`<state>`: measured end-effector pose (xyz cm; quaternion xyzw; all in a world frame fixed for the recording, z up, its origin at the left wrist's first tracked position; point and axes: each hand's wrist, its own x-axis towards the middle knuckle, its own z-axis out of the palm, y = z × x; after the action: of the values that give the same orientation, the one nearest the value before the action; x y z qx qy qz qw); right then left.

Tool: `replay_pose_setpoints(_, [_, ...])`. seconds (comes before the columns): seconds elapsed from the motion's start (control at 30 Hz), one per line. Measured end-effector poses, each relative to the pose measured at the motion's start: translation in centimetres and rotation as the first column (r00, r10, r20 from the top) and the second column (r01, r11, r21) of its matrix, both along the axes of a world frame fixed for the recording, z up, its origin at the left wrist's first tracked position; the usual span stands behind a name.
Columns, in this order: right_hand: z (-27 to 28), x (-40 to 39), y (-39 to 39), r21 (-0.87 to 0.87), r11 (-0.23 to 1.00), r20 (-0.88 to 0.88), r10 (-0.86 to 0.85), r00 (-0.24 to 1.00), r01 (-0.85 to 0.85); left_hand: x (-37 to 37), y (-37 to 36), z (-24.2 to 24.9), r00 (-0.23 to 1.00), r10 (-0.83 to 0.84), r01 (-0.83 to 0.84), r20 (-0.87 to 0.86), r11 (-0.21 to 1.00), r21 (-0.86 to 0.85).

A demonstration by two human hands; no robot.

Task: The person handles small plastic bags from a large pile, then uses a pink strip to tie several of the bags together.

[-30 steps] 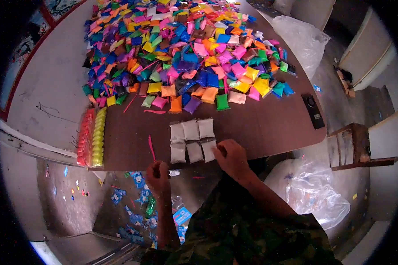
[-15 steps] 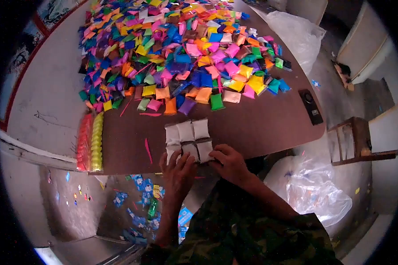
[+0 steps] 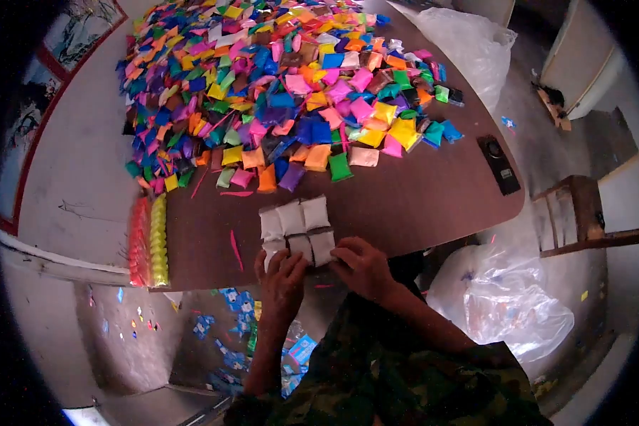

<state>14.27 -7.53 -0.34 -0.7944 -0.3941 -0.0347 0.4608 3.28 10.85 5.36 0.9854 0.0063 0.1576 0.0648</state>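
Several white packets lie in two rows near the front edge of the brown table. My left hand rests over the lower left packets, its fingers apart and touching them. At the lower right corner of the group, my right hand has its thumb and fingers pressed together on the edge of a white packet. Behind the packets spreads a large heap of small coloured packets.
Red cups and yellow cups are stacked at the left edge. A black device lies at the right. Clear plastic bags and a wooden stool stand on the floor. A pink strip is left of the white packets.
The view has shifted slightly. Both hands remain at the lower edge of the white packets, with the fingers moved only a little.
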Motion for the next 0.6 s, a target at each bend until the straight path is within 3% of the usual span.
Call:
replay_pose_setpoints(0.1, [1.0, 0.3, -0.6, 0.083, 0.996, -0.117, 0.029, 0.993, -0.019, 0.0, -0.2, 0.5, 1.0, 0.004, -0.004, 0.019, 1.0, 0.002])
replay_pose_setpoints(0.2, [2.9, 1.4, -2.3, 0.12, 0.986, -0.066, -0.107, 0.992, 0.115, 0.3, -0.5, 1.8, 0.997, -0.002, 0.004, 0.079, 1.0, -0.028])
replay_pose_setpoints(0.3, [1.5, 5.0, -5.2, 0.177, 0.948, 0.114, -0.286, 0.951, 0.264, 2.1, -0.5, 3.0, 0.986, -0.026, 0.029, 0.162, 0.999, -0.014])
replay_pose_setpoints(0.4, [2.0, 8.1, -8.9, 0.158, 0.891, -0.025, -0.427, 0.904, 0.425, 5.2, -1.9, 6.1, 0.981, -0.044, 0.042, 0.189, 0.999, 0.018])
replay_pose_setpoints(0.5, [1.9, 10.3, -10.8, 0.16, 0.83, -0.057, -0.533, 0.844, 0.535, 9.2, -2.6, 6.9, 0.971, -0.113, 0.117, 0.209, 0.993, -0.009])
replay_pose_setpoints(0.6, [0.0, 11.9, -11.6, 0.18, 0.851, 0.072, -0.511, 0.857, 0.493, 14.2, -4.1, 7.1, 0.966, -0.163, 0.189, 0.202, 0.975, -0.119])
